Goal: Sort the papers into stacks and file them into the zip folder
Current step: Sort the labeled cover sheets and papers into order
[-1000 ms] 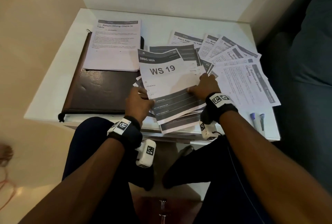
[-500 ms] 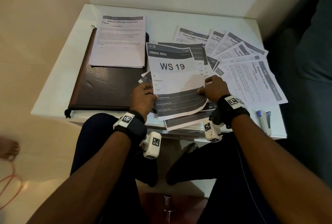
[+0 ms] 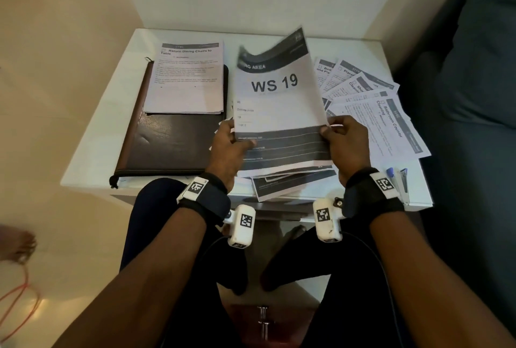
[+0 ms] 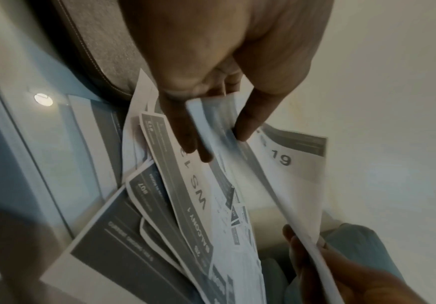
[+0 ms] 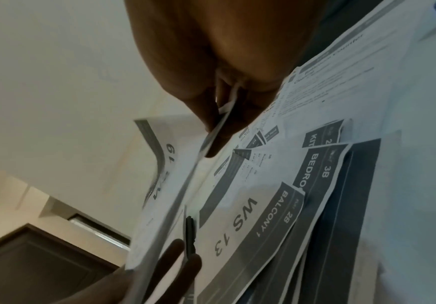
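Observation:
Both hands hold the "WS 19" sheet (image 3: 279, 102) tilted up off the table, its far edge curling. My left hand (image 3: 231, 146) pinches its near left edge (image 4: 211, 123); my right hand (image 3: 343, 141) pinches its near right edge (image 5: 219, 123). Under it lie several grey-banded sheets, with "WS 13 Balcony" (image 5: 237, 222) on top. A dark brown zip folder (image 3: 167, 141) lies shut at the left, with a "Return Dining Chairs to Table" stack (image 3: 187, 76) on its far half. Fanned text sheets (image 3: 391, 124) spread out at the right.
The small white table (image 3: 92, 146) stands against a wall, with a dark sofa (image 3: 480, 96) close on the right. A blue-capped pen (image 3: 392, 177) and a stapler (image 3: 403, 185) lie at the table's near right corner. My knees sit under the near edge.
The "WS 19" sheet has risen from lying flat on the pile to tilted up in both hands, its top edge now bending. The camera has drawn closer.

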A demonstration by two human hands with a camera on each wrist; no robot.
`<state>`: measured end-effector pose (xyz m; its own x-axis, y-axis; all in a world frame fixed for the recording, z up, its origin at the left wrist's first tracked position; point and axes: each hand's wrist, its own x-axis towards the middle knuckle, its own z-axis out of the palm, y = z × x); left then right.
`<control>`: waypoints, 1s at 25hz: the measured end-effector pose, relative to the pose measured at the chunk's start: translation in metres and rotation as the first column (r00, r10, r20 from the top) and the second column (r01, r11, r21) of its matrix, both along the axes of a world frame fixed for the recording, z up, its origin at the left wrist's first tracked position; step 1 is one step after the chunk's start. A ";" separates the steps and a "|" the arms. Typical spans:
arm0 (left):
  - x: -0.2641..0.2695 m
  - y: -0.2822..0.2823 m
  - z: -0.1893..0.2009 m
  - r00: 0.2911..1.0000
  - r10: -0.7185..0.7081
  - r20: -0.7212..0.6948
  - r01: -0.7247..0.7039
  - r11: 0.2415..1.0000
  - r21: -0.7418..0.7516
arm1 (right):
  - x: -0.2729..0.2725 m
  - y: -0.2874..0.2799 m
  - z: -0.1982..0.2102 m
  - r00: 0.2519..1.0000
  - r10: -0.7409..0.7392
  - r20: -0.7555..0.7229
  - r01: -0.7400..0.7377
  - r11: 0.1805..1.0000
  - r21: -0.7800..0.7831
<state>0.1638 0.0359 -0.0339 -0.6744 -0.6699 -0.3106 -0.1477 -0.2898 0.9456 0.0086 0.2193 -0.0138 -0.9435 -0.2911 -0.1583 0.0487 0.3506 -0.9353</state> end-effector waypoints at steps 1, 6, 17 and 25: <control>0.002 0.002 0.002 1.000 0.004 -0.011 -0.003 0.999 0.041 | 0.004 0.005 0.001 0.999 -0.035 0.027 0.036 0.998 -0.057; 0.015 -0.003 0.035 0.992 0.018 -0.128 0.001 0.989 0.147 | 0.023 0.014 0.024 0.997 0.001 0.077 0.015 0.979 -0.204; 0.033 -0.052 0.054 0.955 0.266 -0.130 -0.259 0.963 0.068 | 0.019 -0.003 0.012 0.955 -0.001 0.296 0.039 0.992 -0.121; 0.014 -0.090 0.050 0.890 0.429 -0.154 -0.405 0.900 0.162 | 0.002 -0.051 -0.043 0.988 0.128 0.085 -0.153 0.776 0.612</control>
